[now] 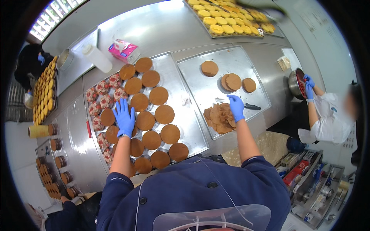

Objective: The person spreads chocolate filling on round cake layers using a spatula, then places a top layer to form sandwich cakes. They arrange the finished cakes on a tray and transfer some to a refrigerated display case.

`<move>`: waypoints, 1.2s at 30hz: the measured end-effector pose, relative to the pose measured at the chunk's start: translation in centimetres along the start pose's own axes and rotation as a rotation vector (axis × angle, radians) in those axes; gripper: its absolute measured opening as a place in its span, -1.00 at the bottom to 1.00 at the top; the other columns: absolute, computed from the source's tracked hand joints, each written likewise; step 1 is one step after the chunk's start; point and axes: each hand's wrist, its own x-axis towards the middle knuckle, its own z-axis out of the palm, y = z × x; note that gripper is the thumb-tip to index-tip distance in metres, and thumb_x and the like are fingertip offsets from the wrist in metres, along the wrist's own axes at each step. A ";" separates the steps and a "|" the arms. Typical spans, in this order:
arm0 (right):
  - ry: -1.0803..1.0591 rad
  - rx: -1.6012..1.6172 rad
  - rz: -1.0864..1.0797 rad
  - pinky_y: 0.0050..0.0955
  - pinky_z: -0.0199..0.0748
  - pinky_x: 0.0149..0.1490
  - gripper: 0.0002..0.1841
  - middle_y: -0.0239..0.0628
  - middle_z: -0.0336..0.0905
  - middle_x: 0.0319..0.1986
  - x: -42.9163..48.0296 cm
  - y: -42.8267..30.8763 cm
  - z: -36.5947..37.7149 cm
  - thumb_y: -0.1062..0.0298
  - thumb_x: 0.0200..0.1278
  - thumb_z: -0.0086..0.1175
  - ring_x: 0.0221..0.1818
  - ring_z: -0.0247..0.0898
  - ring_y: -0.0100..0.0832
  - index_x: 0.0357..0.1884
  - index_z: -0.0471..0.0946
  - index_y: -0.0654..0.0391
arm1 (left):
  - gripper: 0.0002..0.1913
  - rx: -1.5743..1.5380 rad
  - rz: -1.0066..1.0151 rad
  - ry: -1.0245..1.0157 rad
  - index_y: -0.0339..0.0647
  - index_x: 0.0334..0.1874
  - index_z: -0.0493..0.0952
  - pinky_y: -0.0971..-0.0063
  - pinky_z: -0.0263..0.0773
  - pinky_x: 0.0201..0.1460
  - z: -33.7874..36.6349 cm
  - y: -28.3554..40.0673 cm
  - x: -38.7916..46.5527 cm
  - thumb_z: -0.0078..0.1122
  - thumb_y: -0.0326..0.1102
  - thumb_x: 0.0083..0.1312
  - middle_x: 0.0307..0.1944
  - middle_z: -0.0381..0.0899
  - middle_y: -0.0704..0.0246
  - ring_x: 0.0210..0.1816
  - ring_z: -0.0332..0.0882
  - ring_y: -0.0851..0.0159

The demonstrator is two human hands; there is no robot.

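My left hand [125,117], in a blue glove, rests spread and palm down among round brown cake layers [145,120] on a metal tray [185,121]. Left of it stand cups topped with piped cream and red fruit [106,101]. My gloved right hand [236,107] hangs over a second metal tray [188,65], beside a heap of thin brown cake trimmings [219,117]; its fingers are bunched, and whether they pinch anything is unclear. A knife with a black handle [252,106] lies by that hand, its blade partly hidden. Beyond lie several cake rounds [232,81], some stacked.
A tissue pack [123,51] and a white plastic bottle [98,59] stand behind the left tray. Yellow-topped cakes fill a tray [214,36] at the back. At right, a co-worker [329,115] handles red fruit in a steel bowl [295,84]. Other people work at left. A red-handled tool [88,129] lies left.
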 end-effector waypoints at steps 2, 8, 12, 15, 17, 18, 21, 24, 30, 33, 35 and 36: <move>0.118 -0.022 0.114 -0.24 0.51 0.02 -0.65 -0.13 0.65 -0.17 3.2 3.1 -0.4 0.14 0.30 0.08 -0.11 0.60 -0.18 0.05 0.66 0.01 | -0.34 0.112 -0.056 -0.056 -0.04 0.59 0.06 -0.17 -0.22 0.55 0.1 0.4 -0.3 -0.18 0.05 0.52 0.62 -0.06 0.28 0.60 -0.15 -0.05; 0.207 -0.125 0.171 -0.07 0.43 0.16 -0.28 0.07 0.55 0.00 10.1 4.6 1.0 -0.11 0.16 0.25 0.04 0.48 0.06 0.20 0.44 0.26 | -0.43 -0.123 -0.227 0.234 -0.13 0.53 0.18 -0.09 -0.14 0.55 -3.5 4.3 0.7 -0.19 -0.05 0.54 0.58 0.00 0.11 0.57 -0.06 -0.06; 0.295 0.023 -0.033 -0.12 0.47 0.08 -0.44 -0.02 0.56 -0.16 8.5 0.1 2.0 0.06 0.08 0.36 -0.11 0.50 0.03 -0.01 0.43 0.24 | -0.56 -0.754 -0.014 0.359 -0.30 0.38 0.36 0.20 0.10 0.49 -4.5 14.5 0.2 -0.11 -0.39 0.47 0.36 0.36 0.10 0.42 0.26 0.06; 0.044 0.452 -0.064 -0.27 0.50 -0.01 -0.49 -0.16 0.55 -0.22 4.1 -3.3 1.7 0.17 0.11 0.39 -0.18 0.52 -0.18 -0.02 0.41 0.19 | -0.56 -1.187 -0.041 0.040 -0.26 0.38 0.36 0.34 0.25 0.40 -1.8 25.1 0.2 -0.08 -0.31 0.50 0.34 0.40 0.26 0.35 0.34 0.24; -0.301 0.793 0.080 -0.38 0.50 -0.03 -0.60 -0.25 0.56 -0.21 0.7 -4.1 0.9 0.23 0.21 0.34 -0.15 0.51 -0.34 -0.04 0.45 0.18 | -0.28 -1.962 -0.491 -0.544 -0.12 0.51 0.20 0.13 0.23 0.41 -0.9 30.7 -1.5 -0.21 0.25 0.49 0.46 0.26 0.28 0.42 0.25 0.23; -0.450 0.801 0.099 -0.42 0.51 -0.03 -0.64 -0.27 0.56 -0.19 -0.4 -4.0 0.2 0.24 0.26 0.31 -0.16 0.51 -0.38 -0.03 0.48 0.19 | -0.30 -2.338 -0.557 -0.695 -0.04 0.51 0.21 0.01 0.18 0.43 -0.8 32.8 -2.4 -0.23 0.26 0.48 0.48 0.22 0.27 0.45 0.20 0.14; -0.505 0.444 -0.047 -0.33 0.52 0.02 -0.66 -0.28 0.57 -0.15 -0.1 -0.4 -3.4 0.33 0.25 0.24 -0.12 0.51 -0.31 0.06 0.53 0.11 | -0.35 -2.958 -0.630 -0.995 0.13 0.50 0.23 -0.22 0.07 0.48 -0.5 37.7 -4.6 -0.27 0.27 0.47 0.52 0.15 0.22 0.50 0.13 -0.06; -0.222 -0.388 -0.463 -0.23 0.50 0.06 -0.50 -0.27 0.57 -0.12 2.0 6.1 -8.1 0.33 0.15 0.25 -0.03 0.50 -0.21 0.19 0.49 -0.05 | -0.35 -2.873 -0.800 -0.895 0.11 0.48 0.26 -0.22 0.05 0.48 -0.3 38.8 -5.7 -0.27 0.26 0.46 0.52 0.16 0.17 0.48 0.15 -0.09; -0.396 -0.689 -0.633 -0.17 0.48 -0.07 -0.38 -0.31 0.51 -0.19 2.8 12.3 -9.2 0.27 0.13 0.23 -0.14 0.46 -0.21 0.32 0.44 -0.25 | -0.44 -2.659 -1.046 -0.790 -0.02 0.33 0.37 -0.30 0.17 0.40 0.1 36.5 -5.0 -0.21 0.17 0.46 0.32 0.38 0.17 0.37 0.28 -0.10; -0.497 -0.526 -0.561 -0.18 0.50 -0.12 -0.43 -0.25 0.52 -0.21 3.2 11.8 -10.0 0.26 0.16 0.20 -0.19 0.49 -0.22 0.29 0.48 -0.19 | -0.51 -2.713 -0.857 -0.606 -0.01 0.27 0.41 -0.30 0.24 0.35 -0.8 36.2 -4.5 -0.17 0.12 0.48 0.24 0.44 0.23 0.30 0.36 -0.06; -0.513 -0.323 -0.476 -0.23 0.51 -0.13 -0.54 -0.21 0.48 -0.24 2.6 10.7 -11.8 0.27 0.26 0.12 -0.24 0.50 -0.20 0.24 0.53 -0.16 | -0.52 -2.745 -0.816 -0.484 0.01 0.29 0.41 -0.31 0.18 0.40 -1.8 36.3 -4.1 -0.16 0.11 0.47 0.26 0.44 0.25 0.33 0.33 -0.07; -0.560 -0.254 -0.392 -0.25 0.51 -0.14 -0.58 -0.19 0.46 -0.25 1.9 9.8 -12.5 0.28 0.31 0.08 -0.27 0.50 -0.19 0.22 0.55 -0.15 | -0.51 -2.774 -0.815 -0.441 0.00 0.29 0.40 -0.31 0.14 0.42 -2.3 36.4 -3.9 -0.15 0.10 0.47 0.27 0.43 0.23 0.35 0.32 -0.08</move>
